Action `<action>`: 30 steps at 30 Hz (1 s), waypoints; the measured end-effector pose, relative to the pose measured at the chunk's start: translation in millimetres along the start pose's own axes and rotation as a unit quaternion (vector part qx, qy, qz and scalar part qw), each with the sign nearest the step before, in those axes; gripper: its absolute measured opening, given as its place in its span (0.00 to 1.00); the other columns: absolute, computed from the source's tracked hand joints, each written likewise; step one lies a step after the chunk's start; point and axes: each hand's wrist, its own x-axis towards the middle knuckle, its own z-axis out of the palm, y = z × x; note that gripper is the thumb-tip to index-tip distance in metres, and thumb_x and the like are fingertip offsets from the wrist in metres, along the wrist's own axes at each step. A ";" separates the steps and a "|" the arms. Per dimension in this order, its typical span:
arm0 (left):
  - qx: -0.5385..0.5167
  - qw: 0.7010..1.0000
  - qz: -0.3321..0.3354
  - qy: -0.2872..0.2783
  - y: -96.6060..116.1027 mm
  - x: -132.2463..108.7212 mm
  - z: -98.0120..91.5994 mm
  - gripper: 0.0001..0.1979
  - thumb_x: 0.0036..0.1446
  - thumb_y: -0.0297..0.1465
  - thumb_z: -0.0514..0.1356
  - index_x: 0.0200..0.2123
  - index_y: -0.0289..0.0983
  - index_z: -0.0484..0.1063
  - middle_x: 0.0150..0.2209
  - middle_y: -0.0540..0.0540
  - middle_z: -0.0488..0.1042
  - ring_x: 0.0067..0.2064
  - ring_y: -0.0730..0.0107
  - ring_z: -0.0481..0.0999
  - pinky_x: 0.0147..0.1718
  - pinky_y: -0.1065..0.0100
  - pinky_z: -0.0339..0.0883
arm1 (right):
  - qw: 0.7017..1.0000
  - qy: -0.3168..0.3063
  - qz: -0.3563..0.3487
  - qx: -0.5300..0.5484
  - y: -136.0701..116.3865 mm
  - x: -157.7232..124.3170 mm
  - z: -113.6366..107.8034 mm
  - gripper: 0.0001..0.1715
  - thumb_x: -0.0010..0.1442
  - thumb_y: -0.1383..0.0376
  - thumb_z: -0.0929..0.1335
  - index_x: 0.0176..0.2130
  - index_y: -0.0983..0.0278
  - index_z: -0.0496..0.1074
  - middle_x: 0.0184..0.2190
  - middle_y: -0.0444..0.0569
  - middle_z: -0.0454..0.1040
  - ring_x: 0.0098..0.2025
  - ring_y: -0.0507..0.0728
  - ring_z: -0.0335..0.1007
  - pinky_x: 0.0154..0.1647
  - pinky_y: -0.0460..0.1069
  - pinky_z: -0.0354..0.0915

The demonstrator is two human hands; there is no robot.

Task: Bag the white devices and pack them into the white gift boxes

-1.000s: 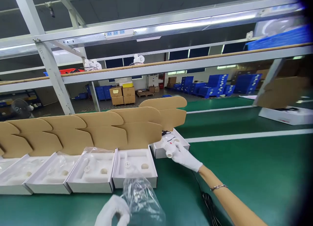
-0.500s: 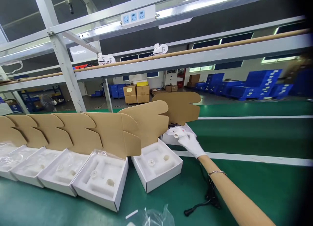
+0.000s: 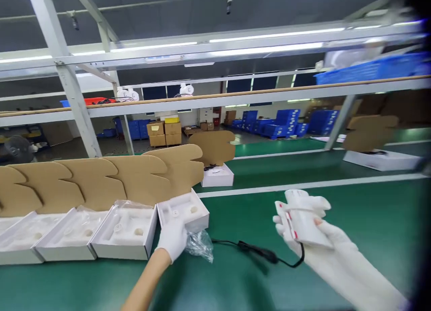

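Observation:
My right hand (image 3: 311, 232), in a white glove, is closed around a white plastic device (image 3: 301, 216) with a round tube end and red marks. From the device a black cord (image 3: 257, 251) runs left across the bench to a clear plastic bag (image 3: 202, 246). My left hand (image 3: 173, 239), also gloved, is at the front wall of an open white box (image 3: 198, 221). Its fingertips are hard to make out; the bag bunches out from its thumb side, apparently in its grip. White foam with shaped hollows fills that box, and its brown lid stands up behind.
More open boxes (image 3: 123, 248) with upright brown lids line the bench's left side. Farther back stands a box (image 3: 217, 178) with black cord in it, and another box (image 3: 380, 160) is at right. A metal shelf beam (image 3: 242, 93) crosses above the green bench (image 3: 269, 284).
The view has swung right. A gloved hand, seen earlier at the farther box, is gone from there. The left hand has come in at the nearer box, and the right hand shows the device at right.

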 end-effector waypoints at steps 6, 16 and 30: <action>0.007 0.999 0.042 0.030 35.2 -8.7 -72.6 0.10 0.62 0.29 0.55 0.29 0.38 0.72 0.35 0.45 0.74 0.39 0.61 0.72 0.39 0.61 0.66 | 0.987 -0.009 0.138 0.077 53.8 -84.8 18.5 0.35 0.46 0.57 0.78 0.53 0.63 0.75 0.43 0.56 0.79 0.38 0.59 0.77 0.33 0.48 0.76; 0.141 0.988 0.035 0.050 54.2 24.3 -111.1 0.13 0.65 0.26 0.50 0.44 0.40 0.73 0.39 0.41 0.75 0.41 0.58 0.73 0.37 0.62 0.62 | 0.982 -0.053 0.156 0.090 94.6 -131.2 2.0 0.34 0.45 0.54 0.78 0.50 0.63 0.75 0.42 0.57 0.80 0.33 0.58 0.77 0.26 0.50 0.76; 0.174 0.952 0.217 -0.130 22.7 35.8 -69.0 0.15 0.66 0.22 0.48 0.45 0.39 0.73 0.41 0.41 0.75 0.45 0.60 0.75 0.40 0.63 0.63 | 0.981 -0.104 0.165 -0.016 129.4 -119.7 29.5 0.38 0.47 0.38 0.73 0.46 0.63 0.75 0.31 0.53 0.76 0.17 0.49 0.59 0.09 0.44 0.56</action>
